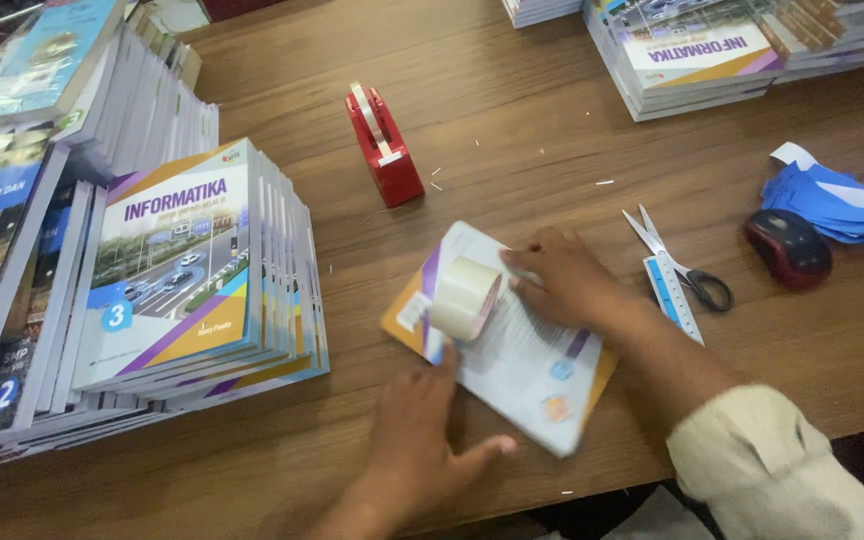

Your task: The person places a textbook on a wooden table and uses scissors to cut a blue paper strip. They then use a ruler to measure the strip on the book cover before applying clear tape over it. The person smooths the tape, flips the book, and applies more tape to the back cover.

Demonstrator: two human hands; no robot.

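A thin book point(522, 365) lies back cover up on the wooden table point(512, 130), near the front edge. A roll of clear tape point(464, 297) stands on its left part. My right hand point(564, 278) rests on the book's upper right side, fingers pointing at the roll and touching its edge. My left hand point(420, 432) lies flat at the book's lower left corner, fingertips against the cover just below the roll. Whether either hand grips the roll I cannot tell.
A fanned stack of matching books point(197, 270) sits at the left with more piles behind. A red tape dispenser point(384, 148) stands mid-table. Scissors point(682, 270) and a ruler point(672, 298) lie right, beside a dark mouse point(788, 248) and blue paper scraps point(832, 200). More book stacks point(687, 55) sit at the back right.
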